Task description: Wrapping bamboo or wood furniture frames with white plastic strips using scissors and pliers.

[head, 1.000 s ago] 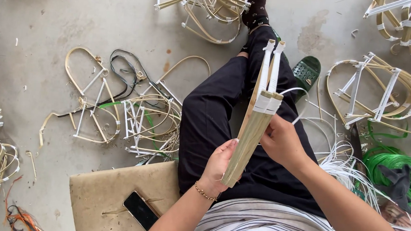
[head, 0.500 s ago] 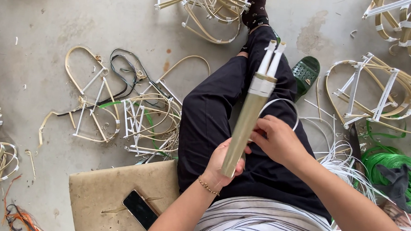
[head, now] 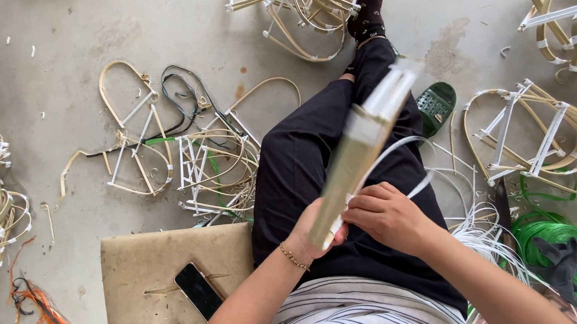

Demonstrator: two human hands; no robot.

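A long bundle of tan bamboo slats (head: pixel 360 143) with white-wrapped ends slants up over my lap, slightly blurred. My left hand (head: pixel 316 232) grips its lower end from beneath. My right hand (head: pixel 387 213) rests against the bundle's lower part and pinches a thin white plastic strip (head: pixel 403 149) that loops out from the bundle and back to my fingers. I sit on the concrete floor in dark trousers, with one leg stretched forward.
A tan cushion (head: pixel 155 267) with a black phone (head: pixel 198 290) on it lies at my left. Curved bamboo frames (head: pixel 537 137) lie around, a green slipper (head: pixel 436 105) by my leg, a coil of green strip (head: pixel 560 242) at right, and loose white strips (head: pixel 491 234).
The bundle has turned in my hands and tilted further right. My right hand has slid down to the lower end, and the white strip now loops wider.
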